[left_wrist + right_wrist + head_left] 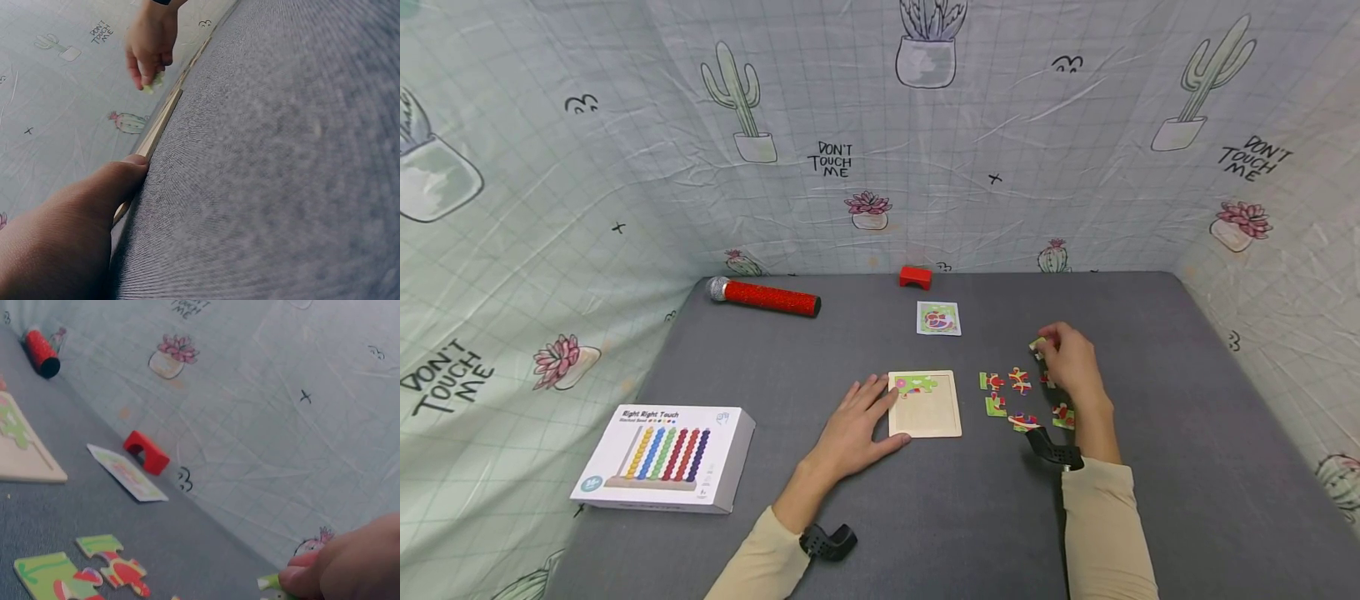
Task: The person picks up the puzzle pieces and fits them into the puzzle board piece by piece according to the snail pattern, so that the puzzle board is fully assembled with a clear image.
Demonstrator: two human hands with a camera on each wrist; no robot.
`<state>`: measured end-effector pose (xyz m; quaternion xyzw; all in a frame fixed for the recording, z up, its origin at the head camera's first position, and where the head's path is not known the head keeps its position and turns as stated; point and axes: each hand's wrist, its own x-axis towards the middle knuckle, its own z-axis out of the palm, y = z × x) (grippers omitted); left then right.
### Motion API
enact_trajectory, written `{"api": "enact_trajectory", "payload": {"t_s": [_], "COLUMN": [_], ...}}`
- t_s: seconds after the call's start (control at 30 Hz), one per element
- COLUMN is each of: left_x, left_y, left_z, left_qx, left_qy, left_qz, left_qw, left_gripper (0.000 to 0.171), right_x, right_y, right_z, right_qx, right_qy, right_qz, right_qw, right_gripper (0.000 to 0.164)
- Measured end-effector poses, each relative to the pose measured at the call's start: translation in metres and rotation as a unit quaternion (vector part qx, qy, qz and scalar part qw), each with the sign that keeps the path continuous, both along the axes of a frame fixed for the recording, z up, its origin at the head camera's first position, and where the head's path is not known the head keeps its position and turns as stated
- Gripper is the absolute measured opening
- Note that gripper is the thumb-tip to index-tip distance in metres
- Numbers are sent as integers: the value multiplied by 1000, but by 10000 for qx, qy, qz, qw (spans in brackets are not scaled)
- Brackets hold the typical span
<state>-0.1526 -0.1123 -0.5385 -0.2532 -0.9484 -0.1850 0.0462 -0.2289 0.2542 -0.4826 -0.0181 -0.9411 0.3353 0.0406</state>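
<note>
My left hand (853, 425) lies with its fingers spread at the left side of a square wooden puzzle tray (936, 419). Its thumb (128, 172) presses against the tray's near edge in the left wrist view. A few green and pink puzzle pieces (917, 383) sit in the tray's upper left part. To the right of the tray, my right hand (1075, 367) pinches a green puzzle piece (270, 581) between thumb and fingers, partly covering it. Several loose red and green jigsaw pieces (1019, 381) lie around and below that hand, one partly behind the wrist strap.
A small picture card (938, 319) lies behind the tray, with a red arch block (915, 277) farther back. A red glittery microphone (771, 297) is at the back left. A white bead-toy box (662, 458) stands front left. A printed cloth hangs behind the grey table (925, 533).
</note>
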Motion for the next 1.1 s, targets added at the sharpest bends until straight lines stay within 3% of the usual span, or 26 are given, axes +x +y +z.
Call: {"api": "enact_trajectory", "payload": {"t_s": [0.2,0.5,1.1], "left_x": [0,-1,-1], "left_y": [-1,0,1], "left_z": [-1,-1,0], "left_qx": [-21,-102,-90], "left_qy": [5,-74,-77], "left_qz": [9,83,81], "left_qw": [10000,9999,9999], "left_gripper": [75,77,77], "right_x": [1,-1,-3], "right_y": [-5,-16,-49], "right_z": [6,11,12], "right_qx": [-189,-325,-429], "right_qy": [159,-222,-303], "right_qz": [22,429,1032], "right_qw": [9997,9983,9933], "right_gripper": [28,28,23]}}
